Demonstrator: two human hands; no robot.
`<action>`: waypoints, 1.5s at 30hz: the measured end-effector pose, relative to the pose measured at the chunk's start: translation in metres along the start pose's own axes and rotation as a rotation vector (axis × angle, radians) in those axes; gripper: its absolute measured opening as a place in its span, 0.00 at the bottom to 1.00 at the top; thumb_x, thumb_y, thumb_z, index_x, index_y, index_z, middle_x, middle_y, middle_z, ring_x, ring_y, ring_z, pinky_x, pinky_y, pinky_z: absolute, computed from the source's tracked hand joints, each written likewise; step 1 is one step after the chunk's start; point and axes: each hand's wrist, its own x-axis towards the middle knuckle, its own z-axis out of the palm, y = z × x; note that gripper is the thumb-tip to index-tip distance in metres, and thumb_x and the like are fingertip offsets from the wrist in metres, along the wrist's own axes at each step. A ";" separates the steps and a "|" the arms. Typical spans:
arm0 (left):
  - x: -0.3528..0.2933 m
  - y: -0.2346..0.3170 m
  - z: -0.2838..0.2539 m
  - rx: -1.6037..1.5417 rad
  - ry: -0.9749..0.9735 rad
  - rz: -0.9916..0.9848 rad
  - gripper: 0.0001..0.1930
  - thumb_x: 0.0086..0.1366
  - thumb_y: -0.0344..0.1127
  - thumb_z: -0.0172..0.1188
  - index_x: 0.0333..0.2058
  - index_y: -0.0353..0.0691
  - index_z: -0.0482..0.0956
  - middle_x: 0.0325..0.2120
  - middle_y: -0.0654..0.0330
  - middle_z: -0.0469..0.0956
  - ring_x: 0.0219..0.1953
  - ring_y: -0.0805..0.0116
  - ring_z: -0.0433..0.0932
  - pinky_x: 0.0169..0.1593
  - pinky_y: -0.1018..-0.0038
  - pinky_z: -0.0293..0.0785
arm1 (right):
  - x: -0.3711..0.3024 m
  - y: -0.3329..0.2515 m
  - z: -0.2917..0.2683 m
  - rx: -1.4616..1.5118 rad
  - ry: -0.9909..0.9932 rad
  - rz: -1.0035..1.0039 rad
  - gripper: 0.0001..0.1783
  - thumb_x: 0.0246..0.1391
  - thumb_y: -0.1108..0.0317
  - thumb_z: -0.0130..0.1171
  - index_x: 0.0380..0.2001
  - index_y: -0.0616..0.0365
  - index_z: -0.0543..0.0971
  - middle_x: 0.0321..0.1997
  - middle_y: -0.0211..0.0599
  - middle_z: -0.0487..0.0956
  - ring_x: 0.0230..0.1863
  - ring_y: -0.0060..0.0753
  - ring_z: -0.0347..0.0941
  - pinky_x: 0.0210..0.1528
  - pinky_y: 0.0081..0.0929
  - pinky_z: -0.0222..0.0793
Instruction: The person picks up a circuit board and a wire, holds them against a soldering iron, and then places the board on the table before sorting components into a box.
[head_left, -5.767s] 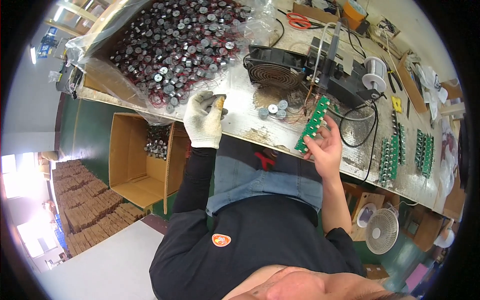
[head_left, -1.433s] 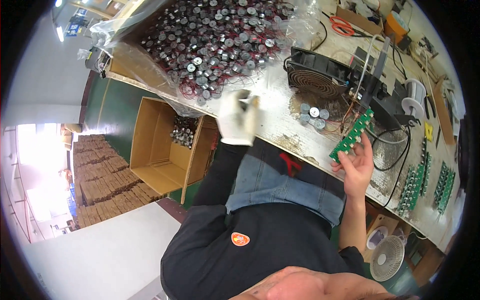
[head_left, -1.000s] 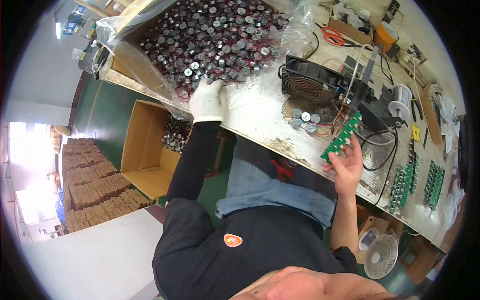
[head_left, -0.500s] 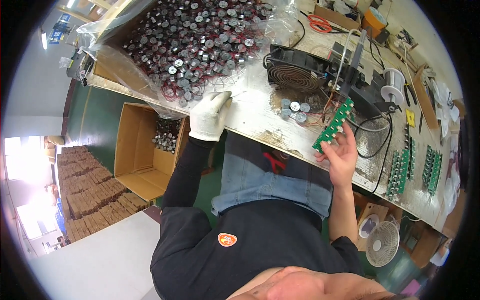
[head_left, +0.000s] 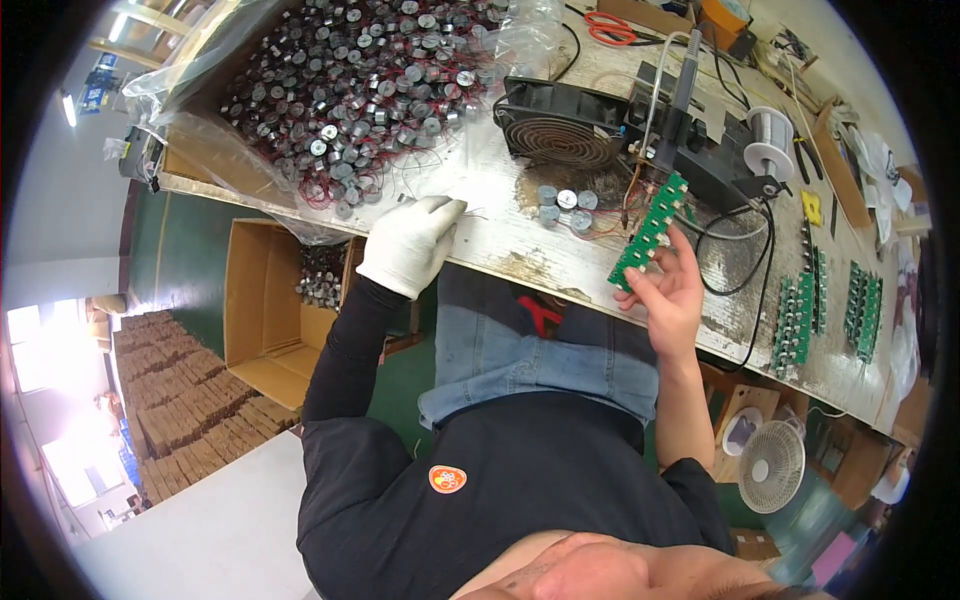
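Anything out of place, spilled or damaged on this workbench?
A few loose parts lie outside the plastic-lined heap of round wired components, near the bench edge by the gloved left hand. The right hand holds the green circuit board tilted. Nothing looks damaged.

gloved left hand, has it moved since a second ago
Yes. The gloved left hand has drawn back from the pile of small coils toward the near table edge.

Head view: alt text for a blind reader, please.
A person's bare right hand holds a green circuit board over a worn workbench, while the white-gloved left hand rests beside a heap of small metal cylinders with red wires.
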 end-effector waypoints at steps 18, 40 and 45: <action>0.011 0.089 0.048 -1.496 -0.139 -0.724 0.15 0.65 0.35 0.57 0.46 0.29 0.75 0.33 0.56 0.79 0.33 0.70 0.79 0.37 0.76 0.76 | -0.001 0.003 -0.002 0.078 -0.027 0.057 0.40 0.49 0.86 0.57 0.64 0.62 0.53 0.44 0.46 0.72 0.28 0.31 0.78 0.23 0.20 0.75; 0.035 0.129 0.071 -1.255 0.022 -0.633 0.08 0.62 0.32 0.61 0.33 0.32 0.75 0.26 0.62 0.76 0.28 0.78 0.74 0.33 0.80 0.71 | 0.004 -0.006 0.000 0.189 -0.031 0.033 0.39 0.51 0.86 0.54 0.64 0.60 0.53 0.45 0.45 0.72 0.29 0.32 0.79 0.25 0.21 0.76; 0.037 0.126 0.070 -1.294 -0.009 -0.716 0.08 0.61 0.32 0.61 0.33 0.33 0.75 0.26 0.63 0.76 0.28 0.79 0.73 0.32 0.80 0.71 | 0.007 -0.007 0.001 0.149 -0.029 0.033 0.41 0.50 0.86 0.54 0.65 0.58 0.51 0.49 0.52 0.72 0.28 0.33 0.78 0.24 0.21 0.76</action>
